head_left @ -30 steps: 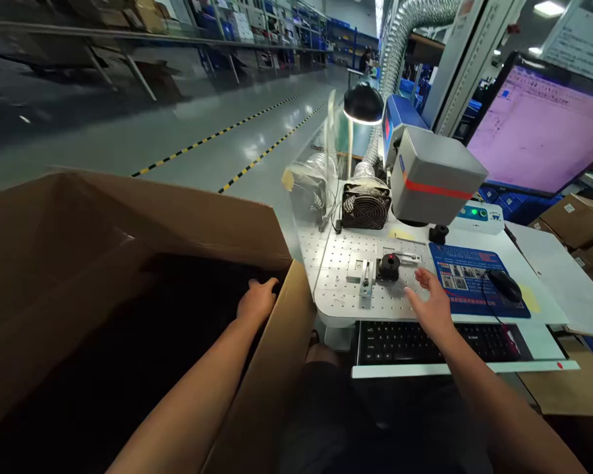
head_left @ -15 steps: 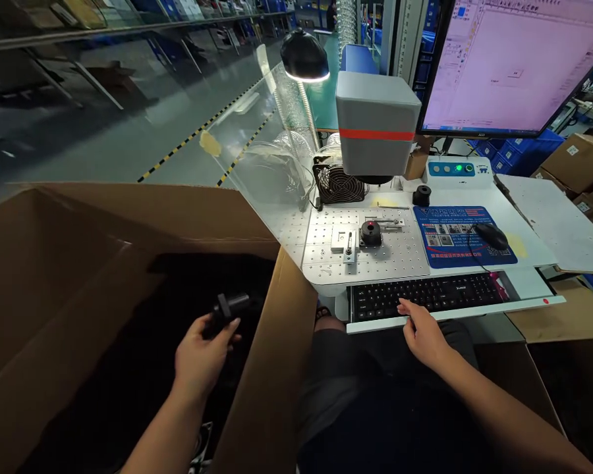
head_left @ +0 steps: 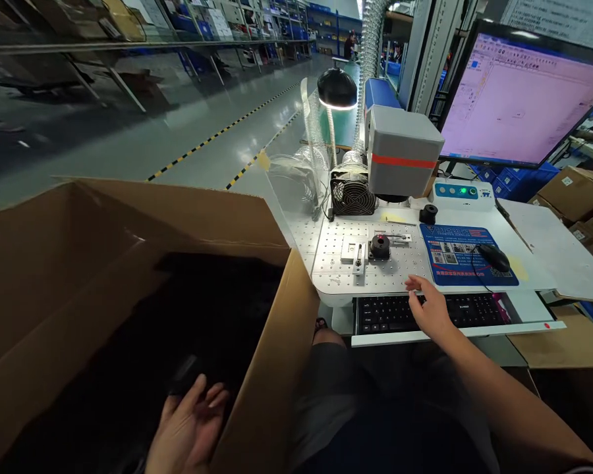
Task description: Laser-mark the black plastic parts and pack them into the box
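Observation:
My left hand point(head_left: 188, 424) is low inside a large cardboard box point(head_left: 281, 329), its fingers closed on a small black part point(head_left: 185, 374). Shadow hides much of that part's shape. My right hand point(head_left: 429, 308) hovers above the black keyboard point(head_left: 385, 315), fingers loosely bent and apart, holding nothing. On the perforated metal plate point(head_left: 329, 263) a round black part point(head_left: 380, 247) with a red light spot on top sits against metal stops point(head_left: 358, 257). Above it hangs a grey machine head point(head_left: 405, 148) with a red stripe.
A monitor point(head_left: 518, 105) stands behind the table. A mouse point(head_left: 493, 257) lies on a blue mat point(head_left: 467, 266). Another black part point(head_left: 428, 214) stands near the control panel point(head_left: 457, 191). A fan point(head_left: 354, 196) and a lamp point(head_left: 337, 87) are at the back. Clear sheeting point(head_left: 296, 191) hangs beside the plate.
My left hand has moved down and toward me, deeper into the box with the black part. My right hand has lifted off the keyboard edge toward the plate. The view has shifted.

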